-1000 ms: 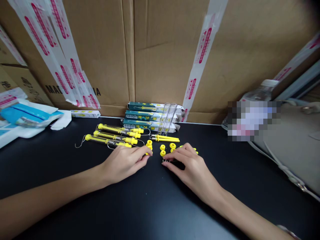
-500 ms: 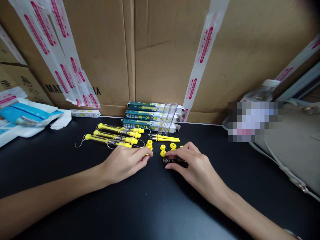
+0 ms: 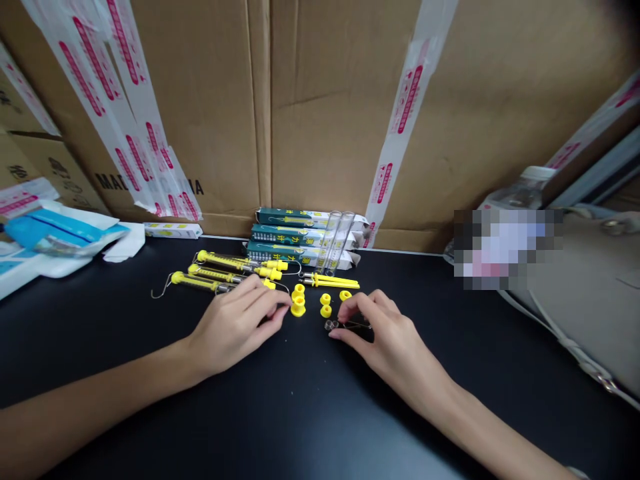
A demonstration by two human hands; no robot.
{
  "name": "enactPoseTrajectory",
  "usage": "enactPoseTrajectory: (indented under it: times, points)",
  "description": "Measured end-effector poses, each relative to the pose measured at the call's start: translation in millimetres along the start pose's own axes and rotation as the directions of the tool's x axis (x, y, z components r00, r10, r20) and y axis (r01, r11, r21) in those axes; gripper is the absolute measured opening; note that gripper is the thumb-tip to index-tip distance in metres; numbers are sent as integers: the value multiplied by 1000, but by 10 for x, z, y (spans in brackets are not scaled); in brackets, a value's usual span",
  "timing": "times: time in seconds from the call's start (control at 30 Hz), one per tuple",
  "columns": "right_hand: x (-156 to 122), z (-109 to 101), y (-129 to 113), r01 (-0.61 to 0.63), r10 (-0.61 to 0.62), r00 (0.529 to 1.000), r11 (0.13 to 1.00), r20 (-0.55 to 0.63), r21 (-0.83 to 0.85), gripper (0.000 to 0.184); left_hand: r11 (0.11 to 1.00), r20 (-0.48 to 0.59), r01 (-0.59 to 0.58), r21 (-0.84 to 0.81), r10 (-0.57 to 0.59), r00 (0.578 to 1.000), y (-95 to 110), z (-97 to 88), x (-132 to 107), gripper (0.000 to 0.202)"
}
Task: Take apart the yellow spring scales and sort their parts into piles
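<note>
the hands [image 3: 233, 325] have moved slightly apart, yellow caps [image 3: 299, 311] between them.

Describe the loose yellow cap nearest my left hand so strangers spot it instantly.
From the cardboard box behind the black table, come forward to your left hand. The yellow cap stands beside its fingertips. It is the frontmost in its column, larger than the two small caps farther right.

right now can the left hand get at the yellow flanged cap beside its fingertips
Most likely yes: the left hand has its fingertips just left of the yellow flanged cap, with nothing visible between them. Whether they touch is hard to tell.
</note>
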State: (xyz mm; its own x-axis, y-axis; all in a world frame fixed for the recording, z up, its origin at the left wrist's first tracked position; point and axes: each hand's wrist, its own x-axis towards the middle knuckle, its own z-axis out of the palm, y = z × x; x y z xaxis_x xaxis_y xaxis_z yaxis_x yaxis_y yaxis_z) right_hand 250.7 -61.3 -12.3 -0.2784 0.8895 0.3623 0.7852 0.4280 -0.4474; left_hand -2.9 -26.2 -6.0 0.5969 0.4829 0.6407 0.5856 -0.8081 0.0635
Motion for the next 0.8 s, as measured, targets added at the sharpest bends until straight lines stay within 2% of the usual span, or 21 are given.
enactPoseTrajectory:
  times: [0.1, 0.2, 0.3, 0.4, 0.5, 0.7, 0.8]
  points:
    - [-1, -26, -13, 12, -13, 999, 1000, -36, -7, 17, 994, 3, 0, 109, 0, 1000, -60, -91, -46, 15]
    - [-6, -44, -31, 40, -40, 996, 999, -82, -6, 13, 969, 64, 22, 248, -39, 997, -182, -168, -115, 22]
    - [-15, -56, -46, 74, -74, 992, 997, -98, 2, 9, 954, 152, 65, 292, -113, 982, -338, -224, -198, 37]
    - [-19, -62, -49, 90, -89, 991, 996, -96, 9, 7, 949, 233, 96, 300, -171, 957, -462, -268, -266, 40]
    - [-13, -66, -44, 85, -82, 990, 996, -111, 21, 7, 949, 256, 117, 293, -196, 947, -517, -306, -305, 38]
    - [-8, -77, -59, 99, -95, 988, 995, -121, 31, 4, 980, 318, 168, 111, -195, 928, -553, -362, -363, 45]
    - [-12, -79, -73, 98, -93, 989, 994, -111, 44, 3, 981, 348, 182, 67, -194, 917, -600, -388, -402, 42]
